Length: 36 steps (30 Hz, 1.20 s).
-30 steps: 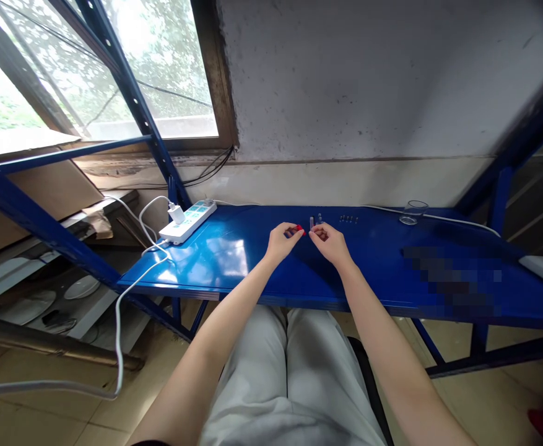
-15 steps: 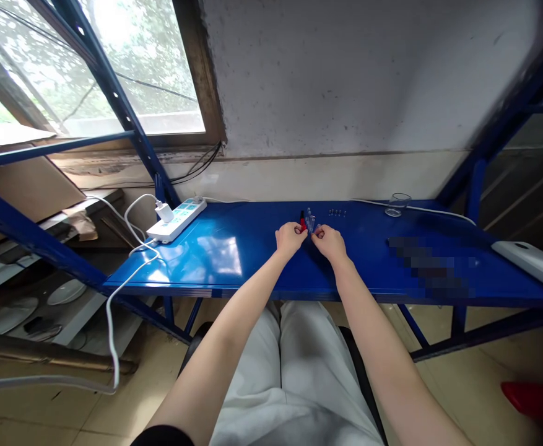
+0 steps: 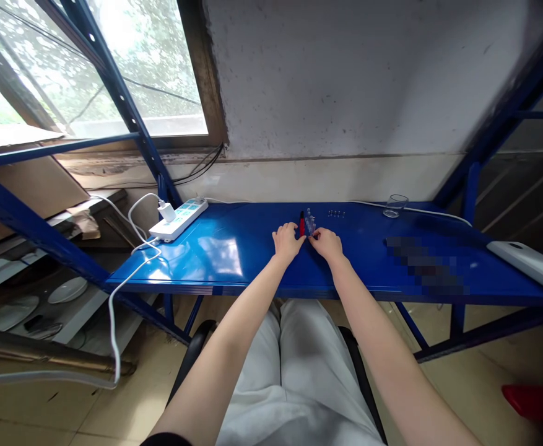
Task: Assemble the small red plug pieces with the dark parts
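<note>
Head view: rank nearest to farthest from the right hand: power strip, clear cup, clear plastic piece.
From the right hand:
1. Clear plastic piece, by the fingertips, slightly left.
2. Clear cup, back right.
3. Power strip, well off to the left.

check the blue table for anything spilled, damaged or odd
No spill shows on the table. One oddity: a pixelated patch on its right hides whatever lies there. The wall behind has dark specks. The red item and clear item are too small to check for damage.
</note>
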Tool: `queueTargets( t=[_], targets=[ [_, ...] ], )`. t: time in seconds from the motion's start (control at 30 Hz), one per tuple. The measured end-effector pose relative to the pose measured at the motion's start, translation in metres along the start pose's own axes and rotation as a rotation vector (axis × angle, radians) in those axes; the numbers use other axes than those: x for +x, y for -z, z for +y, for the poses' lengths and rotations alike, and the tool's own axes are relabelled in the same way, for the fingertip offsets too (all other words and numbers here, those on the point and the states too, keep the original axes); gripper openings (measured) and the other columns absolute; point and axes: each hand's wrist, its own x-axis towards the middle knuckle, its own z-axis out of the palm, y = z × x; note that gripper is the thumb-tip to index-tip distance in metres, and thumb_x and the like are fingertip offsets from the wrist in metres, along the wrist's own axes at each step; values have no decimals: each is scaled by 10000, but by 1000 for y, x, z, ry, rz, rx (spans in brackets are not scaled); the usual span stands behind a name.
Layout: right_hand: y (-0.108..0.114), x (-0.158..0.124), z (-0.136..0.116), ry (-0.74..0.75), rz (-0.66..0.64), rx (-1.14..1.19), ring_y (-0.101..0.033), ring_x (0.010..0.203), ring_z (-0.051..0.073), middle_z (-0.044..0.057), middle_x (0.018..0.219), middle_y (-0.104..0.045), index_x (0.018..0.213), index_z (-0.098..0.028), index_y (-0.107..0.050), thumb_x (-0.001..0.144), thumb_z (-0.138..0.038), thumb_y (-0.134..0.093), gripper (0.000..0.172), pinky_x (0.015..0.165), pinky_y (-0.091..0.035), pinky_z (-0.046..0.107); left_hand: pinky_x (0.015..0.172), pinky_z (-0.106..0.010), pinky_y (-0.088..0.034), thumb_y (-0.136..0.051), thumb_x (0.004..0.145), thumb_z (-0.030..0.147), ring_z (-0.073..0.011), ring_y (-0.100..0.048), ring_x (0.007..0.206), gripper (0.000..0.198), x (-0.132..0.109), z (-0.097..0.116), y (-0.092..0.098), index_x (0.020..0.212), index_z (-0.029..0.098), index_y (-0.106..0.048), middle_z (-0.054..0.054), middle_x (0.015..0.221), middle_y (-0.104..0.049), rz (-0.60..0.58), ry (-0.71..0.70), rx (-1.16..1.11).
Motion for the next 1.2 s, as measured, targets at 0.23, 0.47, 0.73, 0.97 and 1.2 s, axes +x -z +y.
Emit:
queueTargets(
  t=[0.23, 0.47, 0.73, 0.97, 1.2],
  targets=[
    [-1, -2, -2, -26, 10, 6, -614, 832, 228, 91, 864, -666, 884, -183, -630, 796, -325, -524, 198, 678, -409, 313, 853, -387, -311, -433, 861, 199, -257, -486, 988, 311, -10, 3, 1, 1134, 204, -581, -127, 1030, -585, 5, -204, 80],
    [0, -4, -4, 0, 55, 13, -611, 781, 210, 76, 813, -667, 833, -196, -632, 800, -285, -511, 154, 626, -390, 287, 837, -388, -320, -459, 859, 201, -230, -514, 919, 200, -8, -1, 10, 914, 203, -652, -90, 960, -615, 118, -116, 1],
    [6, -12, -18, 171, 102, -106, -588, 716, 197, 81, 801, -652, 770, -178, -578, 808, -229, -487, 111, 636, -353, 293, 796, -316, -401, -575, 804, 273, -194, -537, 933, 123, -18, -5, 27, 881, 226, -659, -59, 956, -588, 323, -30, -297],
    [8, -14, -23, 214, 81, -139, -578, 699, 190, 83, 780, -645, 757, -177, -566, 816, -215, -474, 115, 641, -342, 292, 768, -293, -430, -608, 782, 271, -179, -550, 909, 98, -19, -7, 25, 845, 222, -666, -52, 938, -585, 399, -9, -314],
    [8, -15, -25, 175, 52, -187, -581, 706, 180, 68, 795, -653, 782, -173, -568, 819, -227, -476, 113, 620, -320, 279, 770, -297, -440, -607, 786, 247, -168, -563, 897, 80, -19, -7, 25, 839, 222, -662, -39, 929, -594, 415, -29, -291]
  ],
)
